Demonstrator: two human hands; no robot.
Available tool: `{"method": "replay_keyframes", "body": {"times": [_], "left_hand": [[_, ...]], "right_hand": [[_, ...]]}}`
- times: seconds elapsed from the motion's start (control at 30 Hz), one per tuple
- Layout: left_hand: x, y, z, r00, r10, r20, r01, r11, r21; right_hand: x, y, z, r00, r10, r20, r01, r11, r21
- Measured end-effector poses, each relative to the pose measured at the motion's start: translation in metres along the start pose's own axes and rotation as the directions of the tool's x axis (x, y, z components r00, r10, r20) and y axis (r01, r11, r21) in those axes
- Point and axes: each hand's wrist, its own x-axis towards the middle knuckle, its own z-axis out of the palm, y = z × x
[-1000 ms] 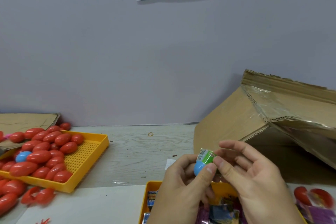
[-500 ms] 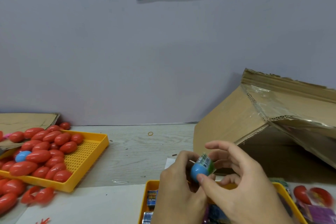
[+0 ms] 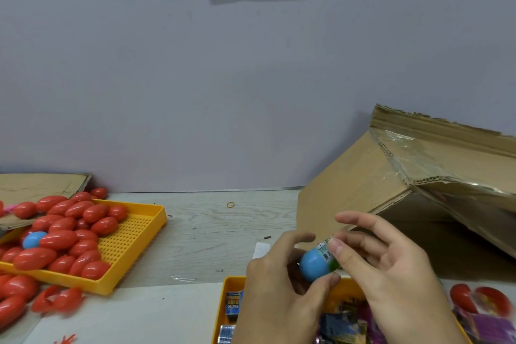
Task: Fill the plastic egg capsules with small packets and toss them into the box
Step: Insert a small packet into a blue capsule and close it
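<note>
pale wooden table (image 3: pixel 212 234), lilac wall (image 3: pixel 167 92)

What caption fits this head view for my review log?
Left hand holds a blue capsule half while right hand pushes a green packet in, beside the cardboard box.

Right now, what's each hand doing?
Left hand: holding the blue egg half.
Right hand: pinching the green packet into it.

A blue egg capsule half (image 3: pixel 313 265) with a green-and-white printed packet (image 3: pixel 326 253) protruding from its open end, held above a yellow tray of packets (image 3: pixel 231 285), beside a tipped cardboard box (image 3: pixel 363 184); red capsules (image 3: pixel 64 232) heaped in another yellow tray, far left
</note>
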Motion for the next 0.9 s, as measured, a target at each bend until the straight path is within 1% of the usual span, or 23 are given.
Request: {"method": "replay_keyframes", "body": {"times": [0.13,0.27,0.43,0.6,0.9], "left_hand": [[0.0019,0.0032,-0.0004,0.998,-0.066,0.004,0.066,0.994,-0.089],[0.0023,0.0035,-0.0002,0.998,-0.065,0.009,0.066,0.991,-0.118],[0.0023,0.0022,-0.0002,0.999,-0.043,-0.001,0.043,0.994,-0.105],[0.0023,0.0005,-0.0003,0.999,-0.052,-0.014,0.050,0.995,-0.087],[0.0022,-0.0025,0.0009,0.998,-0.015,-0.054,0.012,0.999,-0.049]], "right_hand": [[0.0020,0.0011,-0.0015,1.000,0.018,0.015,-0.019,0.998,0.057],[0.0016,0.0019,-0.0018,1.000,0.013,0.027,-0.014,0.999,0.046],[0.0007,-0.0006,-0.0007,1.000,0.017,0.012,-0.017,0.999,0.043],[-0.0005,-0.0030,-0.0005,0.999,0.048,0.013,-0.049,0.996,0.070],[-0.0025,-0.0062,-0.0004,0.998,0.043,0.040,-0.042,0.999,-0.009]]}}
